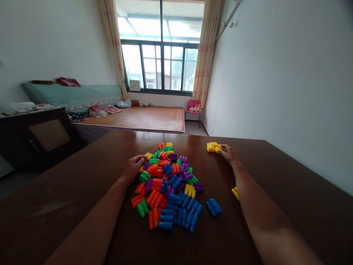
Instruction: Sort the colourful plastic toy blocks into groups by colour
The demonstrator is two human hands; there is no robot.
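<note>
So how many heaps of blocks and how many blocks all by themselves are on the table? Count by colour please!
Multicoloured heap of tube-shaped plastic blocks: 1
Yellow heap of tube-shaped plastic blocks, at the right hand: 1
Lone blue tube-shaped plastic block: 1
Lone yellow tube-shaped plastic block, partly hidden by the right forearm: 1
Total: 4 in view

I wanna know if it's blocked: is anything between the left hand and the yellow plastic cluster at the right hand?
Yes: the far part of the multicoloured heap of tube-shaped plastic pieces lies between the left hand and the yellow plastic cluster, then some shiny brown tabletop.
</note>
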